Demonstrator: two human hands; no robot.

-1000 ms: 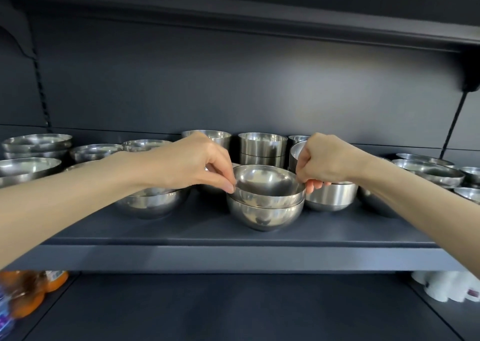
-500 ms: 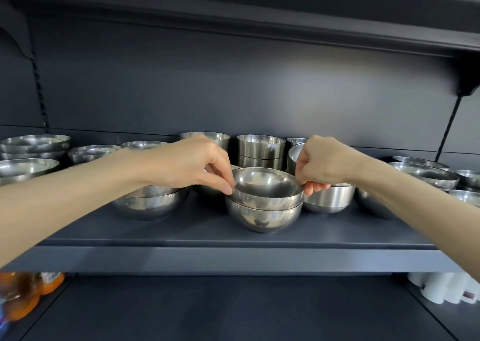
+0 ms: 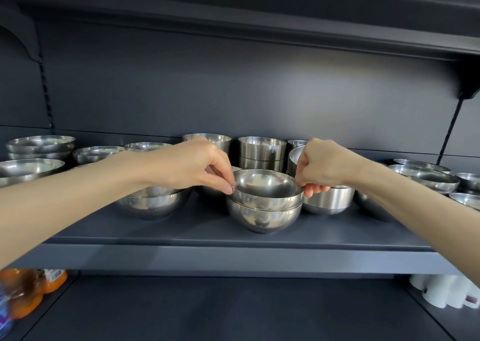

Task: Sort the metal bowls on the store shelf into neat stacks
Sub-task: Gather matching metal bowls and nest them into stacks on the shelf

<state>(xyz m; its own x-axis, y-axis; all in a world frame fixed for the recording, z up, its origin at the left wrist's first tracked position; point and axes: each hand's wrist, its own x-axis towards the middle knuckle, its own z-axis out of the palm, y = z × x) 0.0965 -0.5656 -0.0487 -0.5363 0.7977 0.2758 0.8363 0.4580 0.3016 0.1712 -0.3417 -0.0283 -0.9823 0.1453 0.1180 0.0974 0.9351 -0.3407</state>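
On the dark shelf (image 3: 207, 237), near its front edge, a top bowl (image 3: 267, 185) of round polished steel sits nested upright in a lower bowl (image 3: 262, 216) of the same shape, making a two-bowl stack. The left hand (image 3: 192, 169) pinches the top bowl's left rim between thumb and forefinger, with the other fingers curled in. The right hand (image 3: 322, 166) grips the right rim with its fingers curled, fingertips showing just under the edge.

Left of the stack stands a wider nested pair (image 3: 153, 205), partly hidden by the left forearm. Just right of the stack is a straight-sided bowl (image 3: 330, 200). Behind the stack two straight-sided bowls (image 3: 261, 150) sit one in the other. Further left of the stack lie shallow dishes (image 3: 39, 144), and further right more shallow bowls (image 3: 426, 177).

Below and left of the stack, on the lower shelf, are blurred orange bottles (image 3: 28, 296); below and right are white cups (image 3: 446, 291).
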